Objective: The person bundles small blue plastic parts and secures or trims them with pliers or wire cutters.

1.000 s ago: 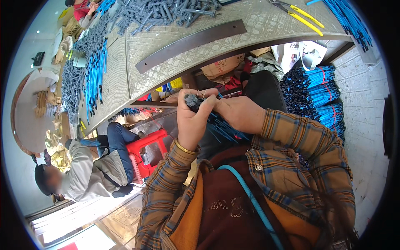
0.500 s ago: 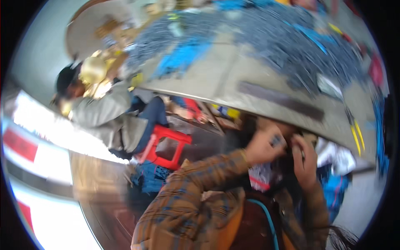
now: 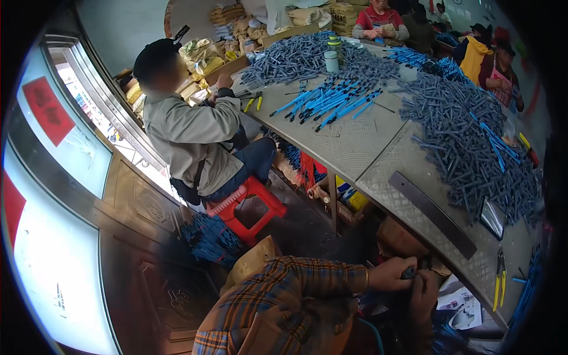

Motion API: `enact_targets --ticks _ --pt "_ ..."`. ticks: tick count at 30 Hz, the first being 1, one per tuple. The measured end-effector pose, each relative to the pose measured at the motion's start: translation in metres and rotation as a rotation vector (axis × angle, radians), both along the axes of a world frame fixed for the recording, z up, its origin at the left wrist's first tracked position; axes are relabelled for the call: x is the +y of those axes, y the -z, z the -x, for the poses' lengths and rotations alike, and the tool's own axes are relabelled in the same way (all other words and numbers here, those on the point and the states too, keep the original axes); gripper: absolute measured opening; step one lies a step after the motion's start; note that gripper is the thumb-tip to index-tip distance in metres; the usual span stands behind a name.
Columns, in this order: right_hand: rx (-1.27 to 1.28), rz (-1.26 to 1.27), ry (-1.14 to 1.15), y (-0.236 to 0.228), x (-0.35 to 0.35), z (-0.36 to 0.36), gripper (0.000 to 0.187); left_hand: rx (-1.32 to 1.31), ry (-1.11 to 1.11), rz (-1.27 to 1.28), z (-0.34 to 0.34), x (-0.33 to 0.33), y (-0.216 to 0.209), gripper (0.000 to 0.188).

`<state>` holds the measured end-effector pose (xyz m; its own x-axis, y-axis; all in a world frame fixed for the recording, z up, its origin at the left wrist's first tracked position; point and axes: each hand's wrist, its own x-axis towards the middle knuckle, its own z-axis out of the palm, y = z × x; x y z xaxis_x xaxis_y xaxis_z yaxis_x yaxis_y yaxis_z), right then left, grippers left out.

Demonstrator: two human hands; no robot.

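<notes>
Just off the table's near edge, my left hand [image 3: 390, 275] is closed around a dark grey, rounded piece [image 3: 408, 273], its end showing at the thumb side. My right hand [image 3: 424, 294] is right beside it, fingers curled in toward the same spot. Whatever the right fingers hold is hidden. Both hands are low, in front of my body, below the tabletop [image 3: 343, 142]. A flat dark bar [image 3: 435, 214] lies along the table edge nearest them. Yellow-handled pliers [image 3: 500, 283] rest on the table to their right.
Heaps of small grey plastic pieces [image 3: 455, 130] cover the far and right tabletop. Blue rods with black ends [image 3: 331, 100] lie mid-table. At left, a person [image 3: 192, 127] sits on a red stool [image 3: 254, 207]. Other people sit at the far side. Bundled rods [image 3: 210, 236] stand on the floor.
The view has swung and steadied, showing more of the far table and placing my hands lower in the picture. My hands are closer together than before.
</notes>
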<state>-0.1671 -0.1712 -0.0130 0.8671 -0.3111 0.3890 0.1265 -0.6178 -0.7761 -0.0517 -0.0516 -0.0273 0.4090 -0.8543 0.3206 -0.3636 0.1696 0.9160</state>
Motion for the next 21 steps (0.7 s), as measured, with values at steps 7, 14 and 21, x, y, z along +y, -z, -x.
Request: enact_targets --ticks 7,14,21 --pt "-0.004 -0.280 -0.028 0.006 0.002 -0.006 0.003 0.021 0.019 -0.009 -0.003 -0.001 0.001 0.023" --pt "-0.108 -0.168 0.119 0.025 0.009 -0.008 0.006 0.013 -0.046 -0.013 0.003 -0.004 0.000 0.024" --pt "-0.173 -0.162 0.297 0.023 0.022 -0.005 0.008 0.012 -0.144 0.043 0.012 -0.007 -0.002 0.026"
